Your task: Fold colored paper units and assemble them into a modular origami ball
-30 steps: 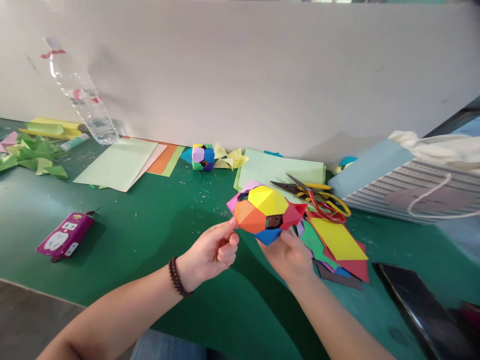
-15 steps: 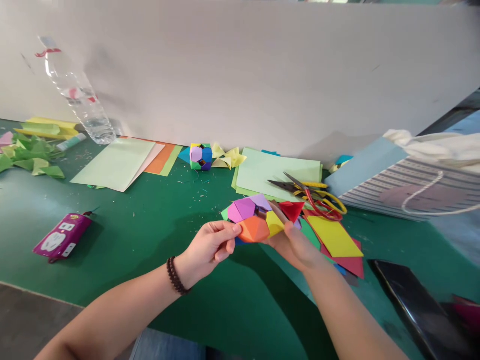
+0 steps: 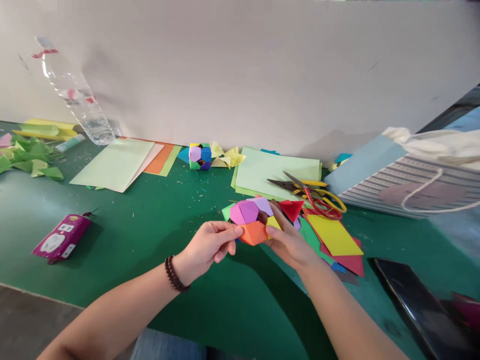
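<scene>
Both my hands hold a multicoloured modular origami ball [image 3: 249,220] above the scattered paper, with lilac, orange, yellow and red folded pieces. My left hand [image 3: 208,245] grips its left side, and dark beads [image 3: 173,273] circle that wrist. My right hand [image 3: 288,245] presses the ball's right side, its fingers covering part of it. Its underside is hidden. Beyond the hands, a smaller origami ball [image 3: 200,156] stands near the white board.
Under and right of my hands lie yellow and red paper sheets [image 3: 333,237], with yellow-handled scissors [image 3: 313,195] behind. A striped paper bag [image 3: 401,185] sits right, a dark phone [image 3: 412,300] front right, a purple packet [image 3: 62,237] left, and a plastic bottle [image 3: 75,95] back left on the green mat [image 3: 123,225].
The ball has been turned in my hands, so lilac faces now point up where the yellow face was. It has also moved lower, and my right hand has closed over its side.
</scene>
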The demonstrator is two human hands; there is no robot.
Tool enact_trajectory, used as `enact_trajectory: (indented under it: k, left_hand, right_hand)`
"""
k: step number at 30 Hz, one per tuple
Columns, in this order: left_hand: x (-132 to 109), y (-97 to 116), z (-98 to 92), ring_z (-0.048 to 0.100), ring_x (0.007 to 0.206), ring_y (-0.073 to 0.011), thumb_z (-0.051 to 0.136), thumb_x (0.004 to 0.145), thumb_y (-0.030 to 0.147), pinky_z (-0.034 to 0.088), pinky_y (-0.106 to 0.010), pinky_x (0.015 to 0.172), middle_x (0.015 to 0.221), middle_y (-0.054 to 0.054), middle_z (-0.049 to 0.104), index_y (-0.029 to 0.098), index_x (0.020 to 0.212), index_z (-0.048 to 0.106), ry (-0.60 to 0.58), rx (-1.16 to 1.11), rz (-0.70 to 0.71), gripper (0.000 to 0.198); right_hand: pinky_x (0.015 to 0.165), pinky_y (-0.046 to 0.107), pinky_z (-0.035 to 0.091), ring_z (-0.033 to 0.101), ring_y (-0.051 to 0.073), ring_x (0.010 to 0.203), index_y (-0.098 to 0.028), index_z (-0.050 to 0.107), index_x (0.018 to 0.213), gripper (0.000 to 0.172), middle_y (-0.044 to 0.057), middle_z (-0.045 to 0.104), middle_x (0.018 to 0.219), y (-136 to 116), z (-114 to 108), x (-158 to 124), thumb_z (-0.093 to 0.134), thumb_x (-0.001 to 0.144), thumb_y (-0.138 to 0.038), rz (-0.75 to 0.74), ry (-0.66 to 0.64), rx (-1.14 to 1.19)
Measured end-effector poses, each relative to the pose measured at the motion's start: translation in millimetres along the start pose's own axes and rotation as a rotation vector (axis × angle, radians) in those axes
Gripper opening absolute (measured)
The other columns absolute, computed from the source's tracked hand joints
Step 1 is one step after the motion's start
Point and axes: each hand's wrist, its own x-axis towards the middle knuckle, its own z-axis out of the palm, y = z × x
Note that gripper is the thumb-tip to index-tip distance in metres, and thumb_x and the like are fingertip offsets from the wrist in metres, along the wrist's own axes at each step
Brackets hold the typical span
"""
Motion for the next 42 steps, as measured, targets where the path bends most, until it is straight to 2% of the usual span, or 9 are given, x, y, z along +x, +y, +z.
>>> enact_trajectory:
  k: [5, 8, 15, 18, 24, 28, 35, 38, 42]
  left_hand:
    - [-0.2, 2.2, -0.6, 0.031, 0.026, -0.0015, 0.075, 0.076, 0.048, 0.011, -0.019, 0.031, 0.041, 0.006, 0.054, 0.015, 0.069, 0.06, 0.032, -0.072, 0.004, 0.037]
    - [1.2, 1.4, -1.2, 0.029, 0.027, -0.0006, 0.079, 0.071, 0.046, 0.011, -0.018, 0.031, 0.04, 0.007, 0.05, 0.016, 0.062, 0.053, 0.039, -0.141, 0.003, 0.041]
    - [3.8, -0.3, -4.1, 0.028, 0.026, -0.0001, 0.081, 0.069, 0.037, 0.009, -0.018, 0.031, 0.039, 0.009, 0.046, 0.016, 0.064, 0.052, 0.012, -0.233, -0.046, 0.036]
    - [2.8, -0.2, -4.0, 0.028, 0.026, -0.0003, 0.079, 0.073, 0.035, 0.01, -0.018, 0.031, 0.038, 0.009, 0.046, 0.016, 0.063, 0.053, 0.012, -0.249, -0.05, 0.034]
    - [1.8, -1.1, -4.8, 0.025, 0.024, -0.0011, 0.066, 0.086, 0.042, 0.011, -0.018, 0.03, 0.031, 0.008, 0.032, 0.016, 0.047, 0.043, -0.028, -0.249, -0.091, 0.052]
    - [1.9, -1.3, -4.0, 0.024, 0.025, -0.0011, 0.065, 0.088, 0.036, 0.012, -0.017, 0.03, 0.033, 0.009, 0.032, 0.016, 0.051, 0.044, -0.01, -0.288, -0.082, 0.047]
    - [0.6, -2.7, -0.6, 0.023, 0.026, -0.0007, 0.06, 0.09, 0.026, 0.015, -0.015, 0.03, 0.033, 0.01, 0.033, 0.015, 0.06, 0.05, 0.078, -0.355, -0.047, 0.034]
    - [-1.5, -1.0, -0.1, 0.023, 0.026, -0.0013, 0.061, 0.091, 0.027, 0.016, -0.014, 0.03, 0.035, 0.011, 0.034, 0.016, 0.064, 0.05, 0.051, -0.384, -0.054, 0.031]
    - [-4.5, 1.8, 0.6, 0.023, 0.024, -0.0021, 0.056, 0.095, 0.032, 0.015, -0.015, 0.028, 0.033, 0.009, 0.032, 0.017, 0.057, 0.043, -0.049, -0.425, -0.097, 0.043]
  right_hand:
    - [0.093, 0.043, 0.053, 0.055, 0.029, 0.126, -0.05, 0.038, 0.146, 0.081, 0.0, 0.05, 0.148, 4.0, -1.8, 1.1, 0.078, 0.075, -0.041, -0.085, 0.013, -0.025]
    - [0.099, 0.045, 0.05, 0.053, 0.029, 0.128, -0.048, 0.036, 0.147, 0.085, 0.001, 0.05, 0.148, 3.2, 0.6, 0.4, 0.079, 0.075, -0.039, -0.093, 0.0, -0.035]
    - [0.104, 0.045, 0.046, 0.049, 0.028, 0.133, -0.047, 0.033, 0.149, 0.087, 0.001, 0.047, 0.151, 0.5, 7.8, -1.3, 0.078, 0.075, -0.044, -0.085, 0.018, -0.095]
    - [0.103, 0.046, 0.047, 0.049, 0.029, 0.133, -0.046, 0.03, 0.15, 0.091, 0.002, 0.047, 0.151, -0.4, 10.0, -1.0, 0.079, 0.073, -0.047, -0.09, 0.022, -0.116]
    - [0.105, 0.049, 0.044, 0.049, 0.031, 0.132, -0.046, 0.028, 0.151, 0.099, 0.002, 0.049, 0.149, -0.1, 10.5, -0.6, 0.082, 0.068, -0.046, -0.081, 0.017, -0.056]
    - [0.11, 0.047, 0.039, 0.046, 0.028, 0.135, -0.047, 0.031, 0.15, 0.093, 0.0, 0.049, 0.149, 4.4, 9.8, -1.3, 0.082, 0.072, -0.039, -0.103, 0.024, -0.088]
    - [0.111, 0.044, 0.039, 0.046, 0.026, 0.137, -0.042, 0.032, 0.15, 0.087, 0.002, 0.047, 0.152, 8.5, 13.0, -2.5, 0.078, 0.077, -0.036, -0.161, -0.007, -0.187]
    - [0.112, 0.045, 0.039, 0.047, 0.027, 0.136, -0.043, 0.032, 0.149, 0.085, 0.002, 0.047, 0.152, 6.9, 12.6, -2.1, 0.077, 0.078, -0.038, -0.165, -0.007, -0.182]
    - [0.111, 0.048, 0.041, 0.046, 0.029, 0.137, -0.043, 0.033, 0.15, 0.085, 0.002, 0.048, 0.151, 3.7, 14.7, -2.1, 0.077, 0.076, -0.046, -0.129, 0.015, -0.153]
